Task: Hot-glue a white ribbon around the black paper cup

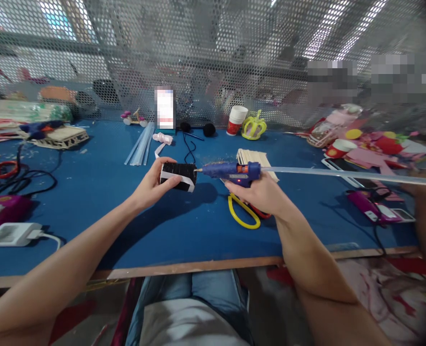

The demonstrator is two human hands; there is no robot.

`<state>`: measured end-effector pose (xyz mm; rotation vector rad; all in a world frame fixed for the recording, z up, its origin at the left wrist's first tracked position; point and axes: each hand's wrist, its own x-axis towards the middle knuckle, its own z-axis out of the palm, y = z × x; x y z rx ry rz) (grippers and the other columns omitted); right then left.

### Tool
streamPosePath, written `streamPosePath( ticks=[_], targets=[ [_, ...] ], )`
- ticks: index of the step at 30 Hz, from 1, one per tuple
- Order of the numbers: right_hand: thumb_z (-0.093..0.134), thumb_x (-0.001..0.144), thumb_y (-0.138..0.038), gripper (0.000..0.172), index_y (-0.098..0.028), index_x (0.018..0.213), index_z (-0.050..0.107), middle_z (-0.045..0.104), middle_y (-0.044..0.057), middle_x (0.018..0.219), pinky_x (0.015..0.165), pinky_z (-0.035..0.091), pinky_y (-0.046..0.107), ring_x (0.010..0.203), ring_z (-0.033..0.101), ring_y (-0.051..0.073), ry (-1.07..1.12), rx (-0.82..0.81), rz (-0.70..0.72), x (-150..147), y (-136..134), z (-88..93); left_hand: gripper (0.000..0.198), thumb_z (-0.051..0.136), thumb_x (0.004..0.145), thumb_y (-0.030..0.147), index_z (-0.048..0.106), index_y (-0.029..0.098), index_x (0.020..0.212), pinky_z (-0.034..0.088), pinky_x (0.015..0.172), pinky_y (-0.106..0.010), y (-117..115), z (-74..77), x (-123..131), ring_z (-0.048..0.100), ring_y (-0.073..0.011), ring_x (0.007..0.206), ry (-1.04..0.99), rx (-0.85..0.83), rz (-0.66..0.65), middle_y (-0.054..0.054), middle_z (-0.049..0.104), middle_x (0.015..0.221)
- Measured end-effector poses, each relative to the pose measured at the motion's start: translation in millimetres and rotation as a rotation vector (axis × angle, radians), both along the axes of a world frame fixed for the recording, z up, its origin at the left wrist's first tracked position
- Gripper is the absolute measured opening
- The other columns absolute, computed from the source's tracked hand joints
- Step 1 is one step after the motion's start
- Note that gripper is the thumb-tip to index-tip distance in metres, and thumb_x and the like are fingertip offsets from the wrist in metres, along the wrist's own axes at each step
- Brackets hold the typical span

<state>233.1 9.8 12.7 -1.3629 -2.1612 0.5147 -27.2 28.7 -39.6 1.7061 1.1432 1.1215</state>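
My left hand (154, 185) is closed around a small black cylinder (179, 176) with a white strip along its lower edge, held above the blue table (101, 192). My right hand (259, 192) grips a blue hot glue gun (232, 171) with an orange trigger. Its metal nozzle touches the right end of the cylinder. A long clear glue stick (342, 174) juts from the back of the gun toward the right. Both hands hover at the middle of the table.
Yellow-handled scissors (242, 216) and a stack of wooden sticks (254, 157) lie under my right hand. Clear glue sticks (140, 144), a paper cup (237, 120) and a yellow crown (254, 128) sit further back. Cables, chargers and pink craft clutter line both sides; a perforated metal wall stands behind.
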Motion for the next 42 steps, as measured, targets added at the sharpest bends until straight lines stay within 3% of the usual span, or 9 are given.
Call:
streamPosePath(
  ticks=[17, 31, 42],
  targets=[
    [0.055, 0.079, -0.036, 0.025, -0.017, 0.062, 0.054, 0.054, -0.002, 0.047, 0.049, 0.040, 0.024, 0.044, 0.051, 0.010, 0.073, -0.032, 0.046, 1.2, 0.0, 0.7, 0.040, 0.060, 0.074, 0.035, 0.043, 0.023, 0.108, 0.041, 0.057, -0.021, -1.9, 2.4, 0.9, 0.047, -0.0090, 0.061, -0.012, 0.018, -0.015, 0.002, 0.050, 0.076],
    [0.055, 0.077, -0.035, 0.029, -0.019, 0.055, 0.049, 0.055, -0.001, 0.045, 0.050, 0.042, 0.026, 0.044, 0.053, 0.012, 0.035, -0.109, 0.055, 0.7, -3.8, 6.7, 0.038, 0.061, 0.073, 0.036, 0.046, 0.022, 0.105, 0.043, 0.051, -0.020, 2.2, -3.4, 3.3, 0.049, -0.0093, 0.060, -0.226, -0.092, -0.004, 0.001, 0.053, 0.078],
    [0.057, 0.077, -0.033, 0.023, -0.017, 0.060, 0.053, 0.052, -0.003, 0.045, 0.046, 0.041, 0.023, 0.042, 0.049, 0.009, 0.127, -0.081, 0.064, 2.3, -1.8, 3.5, 0.037, 0.061, 0.074, 0.036, 0.045, 0.023, 0.106, 0.044, 0.052, -0.020, 2.0, -3.3, 2.4, 0.049, -0.0090, 0.062, -0.185, -0.042, -0.005, 0.001, 0.050, 0.080]
  ],
)
